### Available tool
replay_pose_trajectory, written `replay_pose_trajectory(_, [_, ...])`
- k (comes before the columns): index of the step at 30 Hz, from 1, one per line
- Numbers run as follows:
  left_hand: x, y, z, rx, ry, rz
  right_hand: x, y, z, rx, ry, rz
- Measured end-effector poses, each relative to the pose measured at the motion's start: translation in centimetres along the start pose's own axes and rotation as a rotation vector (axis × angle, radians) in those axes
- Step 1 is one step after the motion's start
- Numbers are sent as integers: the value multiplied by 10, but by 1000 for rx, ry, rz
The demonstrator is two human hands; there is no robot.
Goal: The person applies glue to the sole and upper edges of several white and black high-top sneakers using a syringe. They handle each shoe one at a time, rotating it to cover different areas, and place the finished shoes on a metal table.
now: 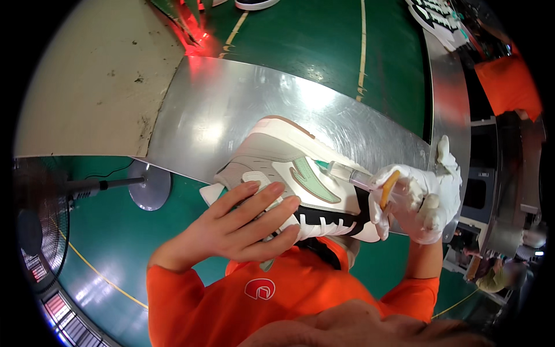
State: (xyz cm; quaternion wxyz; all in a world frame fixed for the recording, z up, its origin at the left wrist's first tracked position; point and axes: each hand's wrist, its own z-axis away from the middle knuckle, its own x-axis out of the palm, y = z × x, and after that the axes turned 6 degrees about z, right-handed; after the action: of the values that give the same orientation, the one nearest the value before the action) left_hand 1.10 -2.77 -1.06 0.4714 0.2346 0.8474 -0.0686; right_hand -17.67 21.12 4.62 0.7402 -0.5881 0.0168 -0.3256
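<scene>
- Sneaker [312,185] lies sideways at the metal table's [199,110] edge, toe rightward
- Left hand [245,222] rests, fingers spread, toward its heel
- Right hand [411,202] grips a syringe [350,174], nozzle [322,164] by the sole [289,128]

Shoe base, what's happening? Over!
Left hand bare, spread over sneaker, hiding part. Right hand gloved, gripping syringe, green nozzle at sneaker's side. Nothing visibly blocking nozzle.

A fan [84,188], it seems, stands on green floor [110,248].
</scene>
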Motion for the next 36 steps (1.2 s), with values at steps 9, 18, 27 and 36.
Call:
replay_pose_trajectory(9, [8, 2, 1, -24, 61, 11, -9, -14, 23, 66, 77, 19])
replay_pose_trajectory(18, [8, 3, -3, -26, 76, 0, -20, -11, 47, 28, 144, 40])
replay_pose_trajectory(27, [10, 9, -10, -65, 103, -8, -37, 14, 77, -113, 188, -84])
replay_pose_trajectory(36, [7, 39, -22, -150, 32, -108, -64, 53, 107, -263, 284, -133])
